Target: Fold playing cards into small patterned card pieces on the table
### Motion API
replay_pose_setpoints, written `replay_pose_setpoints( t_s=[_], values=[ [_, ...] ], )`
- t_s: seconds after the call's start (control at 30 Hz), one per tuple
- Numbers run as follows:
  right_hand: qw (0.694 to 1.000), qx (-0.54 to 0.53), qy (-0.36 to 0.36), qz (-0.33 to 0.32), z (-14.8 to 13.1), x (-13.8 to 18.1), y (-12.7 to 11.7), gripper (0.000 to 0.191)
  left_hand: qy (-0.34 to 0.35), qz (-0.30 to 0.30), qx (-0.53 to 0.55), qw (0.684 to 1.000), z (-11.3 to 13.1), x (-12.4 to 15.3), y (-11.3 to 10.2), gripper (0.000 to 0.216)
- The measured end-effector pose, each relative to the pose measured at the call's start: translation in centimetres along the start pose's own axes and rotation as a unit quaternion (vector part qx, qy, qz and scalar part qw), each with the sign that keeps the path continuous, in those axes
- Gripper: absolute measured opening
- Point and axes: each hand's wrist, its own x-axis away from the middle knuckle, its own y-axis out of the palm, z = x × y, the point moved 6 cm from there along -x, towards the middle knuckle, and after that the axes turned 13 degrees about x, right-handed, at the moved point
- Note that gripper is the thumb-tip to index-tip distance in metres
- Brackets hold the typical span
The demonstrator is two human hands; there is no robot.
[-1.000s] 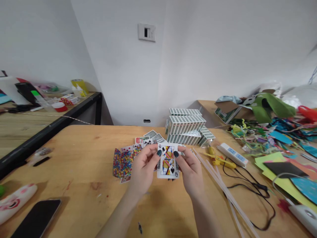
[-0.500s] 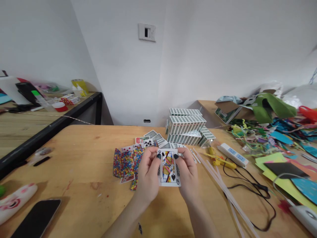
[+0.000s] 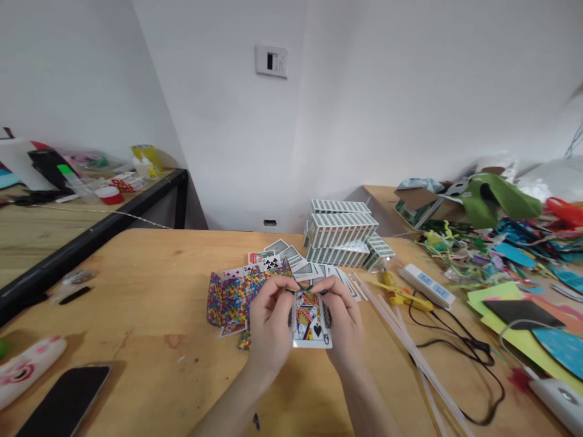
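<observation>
Far left, near edge of the light wooden surface (image 3: 150,376): a white and pink plush toy (image 3: 25,371) and, just beside it, a black smartphone (image 3: 68,403) lying flat. Left of centre: a folded sheet of multicoloured confetti-patterned card (image 3: 228,298) standing among loose face-up playing cards (image 3: 269,262). Centre: the left hand (image 3: 269,321) and the right hand (image 3: 342,318), both closed in a pinch on a queen of spades playing card (image 3: 311,321); fingers and thumbs grip the card's upper edge, which curls toward the viewer, while its lower edge sits close to the surface. Whether that edge touches the wood cannot be told. Behind the hands: stacked green-and-white boxes of card decks (image 3: 342,232). Right of centre: several translucent glue sticks (image 3: 410,349) lying diagonally, a yellow glue gun (image 3: 401,294), a white power strip (image 3: 426,283) and a black cable (image 3: 469,358). Far right: sheets of yellow, black and blue craft paper (image 3: 523,315) beneath a heap of coloured scraps.
</observation>
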Motion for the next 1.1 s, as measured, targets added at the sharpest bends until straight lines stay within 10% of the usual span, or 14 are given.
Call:
replay_pose_setpoints(
  t_s=[0.53,0.77,1.1],
  values=[
    [0.989,0.095,0.035,-0.104,1.2,-1.1,0.2,0.033,0.127,-0.174,-0.177,0.960,1.6,-0.8,0.1,0.009],
    [0.985,0.164,-0.005,-0.058,0.3,-0.9,0.1,0.032,0.050,-0.143,-0.164,0.975,0.5,-2.1,0.0,0.012],
    [0.977,0.199,-0.033,-0.063,0.2,-0.8,0.1,0.029,0.137,-0.121,-0.233,0.955,1.6,-2.1,-0.2,0.016]
  ],
)
